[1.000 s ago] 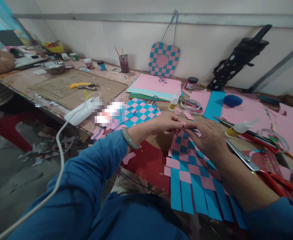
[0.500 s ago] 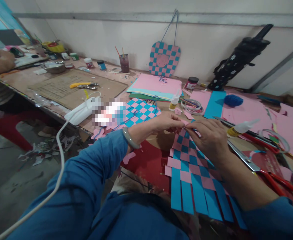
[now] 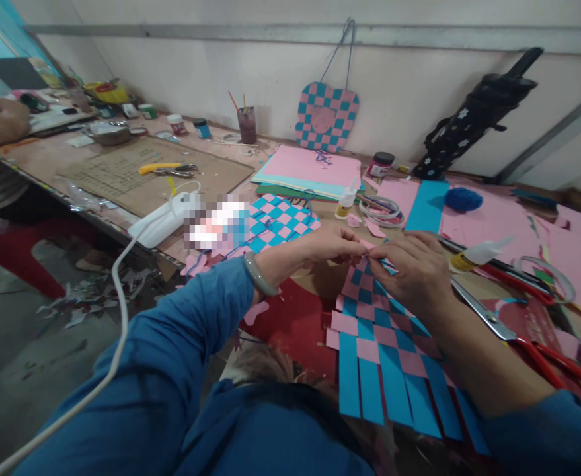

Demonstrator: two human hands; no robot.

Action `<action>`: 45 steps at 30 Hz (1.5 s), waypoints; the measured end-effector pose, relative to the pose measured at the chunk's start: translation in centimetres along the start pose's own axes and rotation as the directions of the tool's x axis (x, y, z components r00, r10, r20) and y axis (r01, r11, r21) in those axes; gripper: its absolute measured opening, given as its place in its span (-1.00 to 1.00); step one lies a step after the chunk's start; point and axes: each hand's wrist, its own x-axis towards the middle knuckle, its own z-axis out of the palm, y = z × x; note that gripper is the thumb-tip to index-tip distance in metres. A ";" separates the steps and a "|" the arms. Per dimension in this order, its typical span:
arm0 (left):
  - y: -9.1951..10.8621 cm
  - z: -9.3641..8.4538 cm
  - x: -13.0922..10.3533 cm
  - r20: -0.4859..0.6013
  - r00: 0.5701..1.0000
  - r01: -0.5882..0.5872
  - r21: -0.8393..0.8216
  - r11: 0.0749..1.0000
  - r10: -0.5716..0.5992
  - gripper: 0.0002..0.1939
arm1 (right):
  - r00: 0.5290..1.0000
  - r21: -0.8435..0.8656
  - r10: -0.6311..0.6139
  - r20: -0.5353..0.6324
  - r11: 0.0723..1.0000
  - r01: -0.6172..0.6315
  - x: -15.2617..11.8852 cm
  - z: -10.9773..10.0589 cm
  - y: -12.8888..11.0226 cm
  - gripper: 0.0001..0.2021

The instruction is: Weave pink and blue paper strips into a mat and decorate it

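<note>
our left hand [image 3: 330,246] pinching pink strip [image 3: 368,245] at far edge of woven mat [image 3: 379,337] | right hand [image 3: 416,272] fingers curled, pinching same edge | scissors [image 3: 508,328] just right of mat

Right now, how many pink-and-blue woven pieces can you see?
3: one unfinished woven mat under both hands, one finished woven mat left of them, one woven heart hanging on the wall. Others may be hidden.
</note>
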 end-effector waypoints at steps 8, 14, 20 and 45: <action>-0.1 0.1 0.2 -0.026 0.999 -0.019 0.024 1.000 0.020 -0.80 | 1.000 0.011 -0.006 0.008 1.000 0.006 -0.1 -0.1 0.0 -0.91; -0.3 0.1 0.2 -0.058 0.997 -0.048 0.055 0.997 0.051 -0.82 | 1.000 0.008 -0.006 0.011 1.000 0.005 0.0 -0.2 -0.1 -0.91; -0.4 0.1 0.2 -0.072 0.996 -0.048 0.103 0.994 0.055 -0.87 | 0.998 -0.016 -0.051 -0.045 0.999 0.050 0.1 -0.1 0.0 -0.91; -0.5 -0.1 0.3 -0.047 0.997 -0.050 0.091 0.995 0.055 -0.83 | 0.996 -0.024 -0.074 -0.052 0.997 0.073 0.2 -0.2 -0.1 -0.96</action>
